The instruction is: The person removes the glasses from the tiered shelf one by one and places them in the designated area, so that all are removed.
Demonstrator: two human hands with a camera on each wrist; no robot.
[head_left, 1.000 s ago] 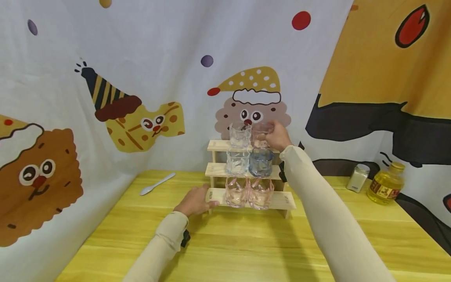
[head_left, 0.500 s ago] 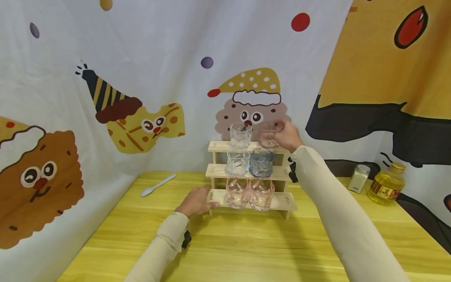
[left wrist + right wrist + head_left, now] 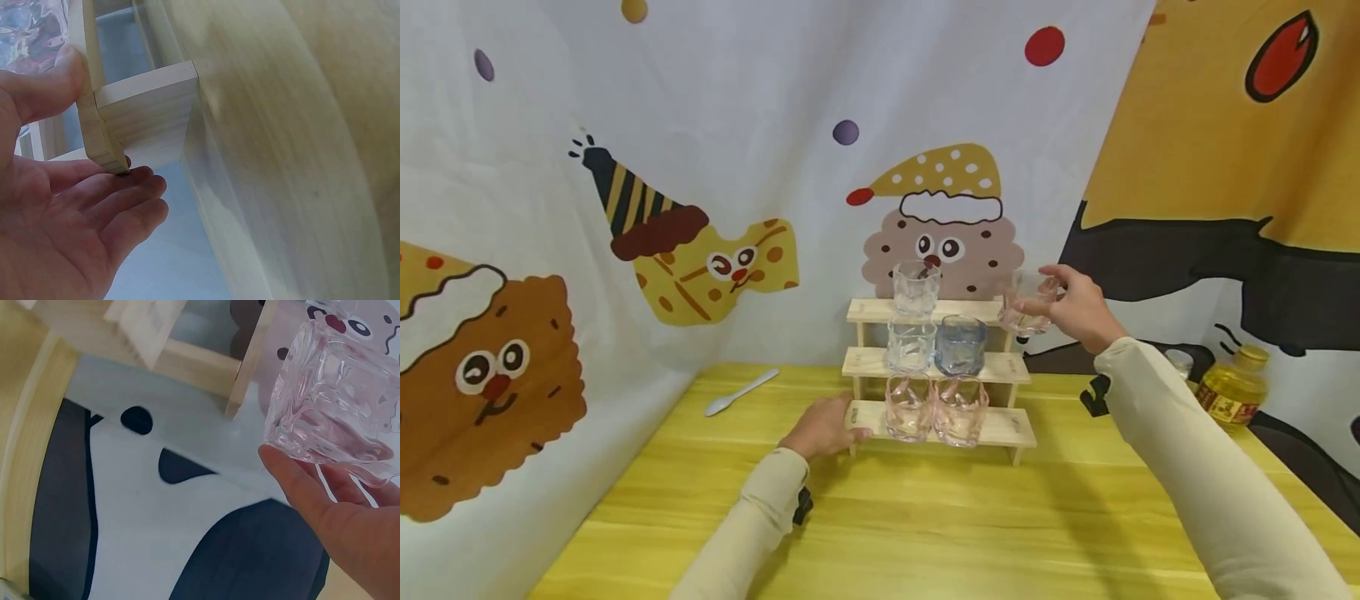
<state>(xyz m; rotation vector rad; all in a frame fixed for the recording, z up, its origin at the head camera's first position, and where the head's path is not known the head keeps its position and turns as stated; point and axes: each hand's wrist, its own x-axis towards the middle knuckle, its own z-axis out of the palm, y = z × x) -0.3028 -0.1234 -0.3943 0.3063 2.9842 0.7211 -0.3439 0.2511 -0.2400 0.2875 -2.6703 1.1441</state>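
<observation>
My right hand (image 3: 1081,310) holds a clear, pinkish glass tumbler (image 3: 1028,302) in the air, just right of the top step of a small three-step wooden rack (image 3: 867,362). In the right wrist view the faceted tumbler (image 3: 331,400) is between thumb and fingers. My left hand (image 3: 822,427) grips the left end of the rack's lowest step, thumb on one face and fingers at the other, as the left wrist view shows at the board end (image 3: 103,140). A clear glass (image 3: 916,287) stands on the top step.
The middle step bears a clear glass (image 3: 910,346) and a blue glass (image 3: 961,346). Two pink glasses (image 3: 908,408) share the lowest step. A white spoon (image 3: 741,392) lies left on the wooden table (image 3: 925,533). An oil bottle (image 3: 1232,387) and a partly hidden jar (image 3: 1180,362) stand right.
My right hand has lifted the pinkish tumbler off the top step and carried it right, past the rack's end. My left hand has stayed at the lowest step.
</observation>
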